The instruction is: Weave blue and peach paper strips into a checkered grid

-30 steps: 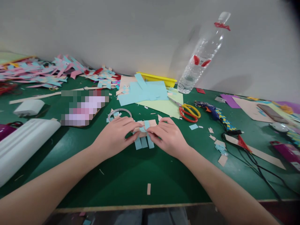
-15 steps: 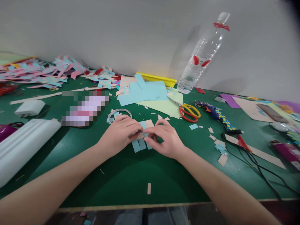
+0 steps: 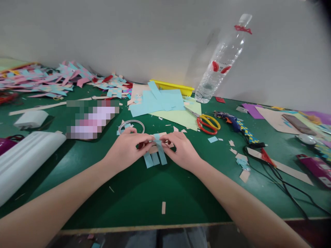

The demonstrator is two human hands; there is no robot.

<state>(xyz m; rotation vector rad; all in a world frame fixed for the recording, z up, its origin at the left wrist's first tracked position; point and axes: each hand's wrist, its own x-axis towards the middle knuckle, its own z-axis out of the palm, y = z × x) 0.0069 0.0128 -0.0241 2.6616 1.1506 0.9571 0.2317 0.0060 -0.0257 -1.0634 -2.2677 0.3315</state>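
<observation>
Between my hands is a small piece of woven paper strips, pale blue and peach, with several blue ends hanging toward me. My left hand pinches its left side between thumb and fingers. From the right, my right hand pinches the other side, close to a blue strip that runs down the middle. Fingers cover part of the weave. Just behind my left hand lies a roll of clear tape, with bits of blue paper inside its ring.
Scissors lie behind my right hand, near blue paper sheets. A water bottle leans against the wall. Left are a phone, a white charger and a white roll. At right, a glue gun trails black cords.
My right fingers have closed in on the weave's right side. The middle blue strip now shows between both hands, hanging down over the piece.
</observation>
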